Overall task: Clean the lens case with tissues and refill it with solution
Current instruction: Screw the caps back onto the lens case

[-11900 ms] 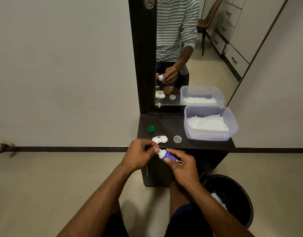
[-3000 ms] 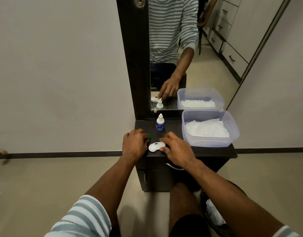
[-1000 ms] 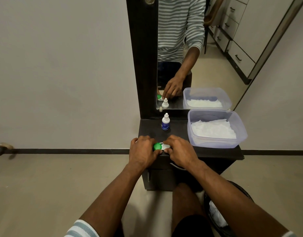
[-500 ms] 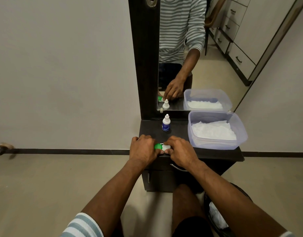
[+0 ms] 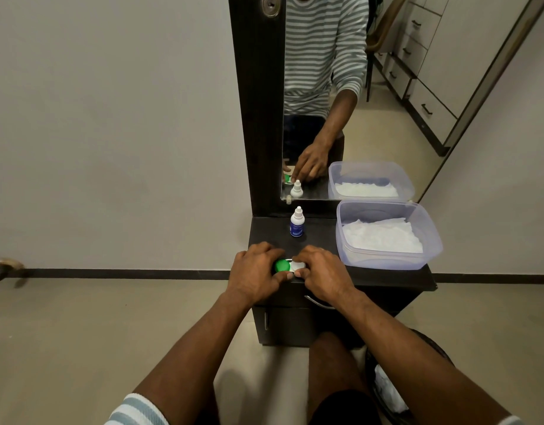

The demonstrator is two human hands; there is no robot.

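Your left hand (image 5: 254,276) curls its fingers around the green cap (image 5: 282,265) on the lens case (image 5: 296,266), which sits at the front edge of the dark cabinet (image 5: 387,279). Your right hand (image 5: 321,273) pinches the case's white end. The solution bottle (image 5: 297,222) stands just behind, beside the tub of tissues (image 5: 384,237).

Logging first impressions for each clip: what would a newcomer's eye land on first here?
Both hands meet at the front edge of the dark wooden dresser top: the left hand grips the round green cap on the white plastic lens case, which the right hand steadies. Behind stands a small white-and-blue solution bottle, and right of it a clear plastic tub of white tissues.
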